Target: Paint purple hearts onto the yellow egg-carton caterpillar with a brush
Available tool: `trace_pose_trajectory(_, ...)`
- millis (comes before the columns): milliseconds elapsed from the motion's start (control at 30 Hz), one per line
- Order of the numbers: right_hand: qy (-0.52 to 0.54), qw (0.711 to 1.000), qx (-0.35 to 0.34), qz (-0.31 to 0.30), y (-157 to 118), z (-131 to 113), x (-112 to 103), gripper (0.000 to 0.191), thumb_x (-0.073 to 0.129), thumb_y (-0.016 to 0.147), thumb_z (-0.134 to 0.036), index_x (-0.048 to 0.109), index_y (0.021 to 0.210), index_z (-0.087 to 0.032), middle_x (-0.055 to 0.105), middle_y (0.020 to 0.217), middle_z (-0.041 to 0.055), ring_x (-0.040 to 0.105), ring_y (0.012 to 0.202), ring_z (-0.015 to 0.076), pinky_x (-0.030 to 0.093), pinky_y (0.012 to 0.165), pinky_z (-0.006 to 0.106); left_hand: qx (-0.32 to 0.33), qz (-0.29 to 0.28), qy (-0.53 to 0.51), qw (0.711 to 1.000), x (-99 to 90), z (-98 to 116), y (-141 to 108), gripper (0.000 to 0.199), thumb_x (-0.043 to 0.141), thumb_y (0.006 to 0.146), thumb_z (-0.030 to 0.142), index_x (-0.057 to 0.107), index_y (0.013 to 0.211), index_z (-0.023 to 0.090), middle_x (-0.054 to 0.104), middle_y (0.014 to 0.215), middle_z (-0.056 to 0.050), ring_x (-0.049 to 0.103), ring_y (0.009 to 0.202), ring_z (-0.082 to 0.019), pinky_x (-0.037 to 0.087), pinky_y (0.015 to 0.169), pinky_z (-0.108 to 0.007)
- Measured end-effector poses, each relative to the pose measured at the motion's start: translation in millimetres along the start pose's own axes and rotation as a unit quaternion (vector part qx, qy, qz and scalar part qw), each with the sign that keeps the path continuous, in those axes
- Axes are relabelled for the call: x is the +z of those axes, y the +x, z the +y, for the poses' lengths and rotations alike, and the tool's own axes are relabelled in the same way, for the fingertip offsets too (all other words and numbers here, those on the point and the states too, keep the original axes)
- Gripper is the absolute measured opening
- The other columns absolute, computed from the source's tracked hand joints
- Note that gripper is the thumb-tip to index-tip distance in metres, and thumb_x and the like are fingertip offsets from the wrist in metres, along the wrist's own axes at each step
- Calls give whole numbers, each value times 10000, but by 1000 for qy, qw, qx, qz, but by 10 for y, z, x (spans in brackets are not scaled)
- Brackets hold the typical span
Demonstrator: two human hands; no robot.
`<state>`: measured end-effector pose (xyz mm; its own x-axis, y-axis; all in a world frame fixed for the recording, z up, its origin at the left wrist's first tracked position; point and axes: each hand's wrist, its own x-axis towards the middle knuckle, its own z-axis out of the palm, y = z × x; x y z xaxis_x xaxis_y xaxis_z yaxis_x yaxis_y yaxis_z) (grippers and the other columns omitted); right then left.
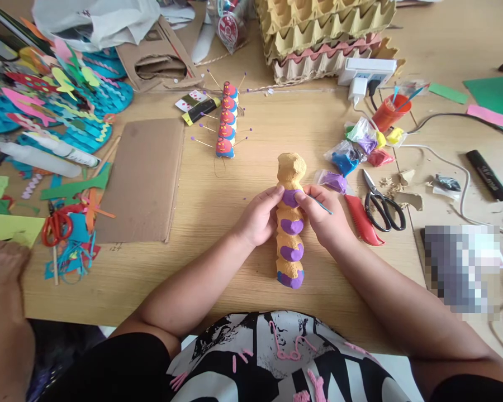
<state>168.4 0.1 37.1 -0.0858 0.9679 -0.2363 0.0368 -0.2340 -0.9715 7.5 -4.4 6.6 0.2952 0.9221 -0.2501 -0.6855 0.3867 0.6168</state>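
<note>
"Looking at the near edge of the pale wooden worktop, what are you seeing in the hands?"

"The left hand and the right hand are pinching a long, bumpy ochre strip with purple patches from either side. It is running end-on toward the middle of that near edge, though I can't tell whether it is touching the wood."

"How are they gripping it?"

"Both thumbs are pressing near its farthest purple patch. The other fingers are mostly hiding (underneath or along the sides), so I can't tell how tightly they are curling. A thin blue stick is poking out by the right thumb."

"What is sitting farther off?"

"Toward the far edge, a bumpy red-and-blue strip with small faces is bearing thin, purple-tipped sticks. A stack of moulded egg trays is crowding the far edge itself."

"And toward the right edge?"

"A red-handled cutter is lying just beside black-handled scissors. An orange cup is standing beyond them."

"Toward the left?"

"A flat brown cardboard sheet is lying well apart from the strip being held. Red-handled scissors are resting among paper scraps, and another person's hand is resting by the near left corner."
</note>
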Motion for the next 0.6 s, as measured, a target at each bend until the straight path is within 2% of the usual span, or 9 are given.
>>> trace_pose_trajectory(133,13,1000,-2,-12,11,16,-8,739,932,697,-919,653,788,-241,580,727,-15,491,697,159,376,632,324,-17,38,12,999,36,16,7,356,941,956,537,856,946,192,864,899,-54,816,795,-187,639,760,-288)
trace_pose_trajectory(300,11,999,-22,-28,17,41,-40,717,902,763,-912,652,817,-242,584,746,-18,498,709,157,404,640,316,-10,25,15,1000,43,5,13,372,980,909,561,867,937,207,867,911,-52,811,800,-187,640,754,-288)
trace_pose_trajectory(467,28,999,0,-26,53,68,-43,721,937,721,-895,650,803,-240,591,719,-20,489,662,143,392,593,298,-13,48,23,999,62,-14,14,369,957,938,564,855,941,209,866,901,-49,824,823,-195,636,773,-293)
trace_pose_trajectory(600,63,997,11,-45,102,120,-73,678,944,742,-870,704,841,-243,684,769,7,563,671,163,435,592,310,-26,46,22,998,107,13,11,444,918,957,632,834,953,196,859,883,-64,852,895,-234,645,814,-319)
